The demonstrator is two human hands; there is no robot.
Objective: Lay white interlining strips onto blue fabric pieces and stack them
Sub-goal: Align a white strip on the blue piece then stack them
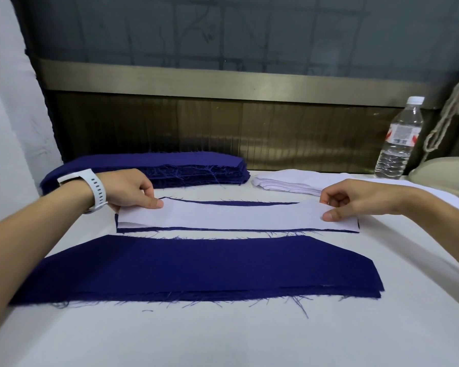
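A white interlining strip [236, 214] lies over a blue fabric piece [233, 203] in the middle of the table; only thin blue edges show above and below it. My left hand [133, 188] pinches the strip's left end and my right hand [355, 198] pinches its right end. Nearer to me lies a wide stack of blue fabric pieces [196, 268] with frayed edges. A thick pile of blue pieces [170, 165] sits at the back left. A pile of white strips [286, 182] sits at the back, right of centre.
The white table [223, 337] runs to a dark panelled wall at the back. A clear water bottle [400, 139] stands at the back right, beside a beige rounded object [445, 176] and a hanging cord [451, 115]. A white wall [8, 128] is on the left.
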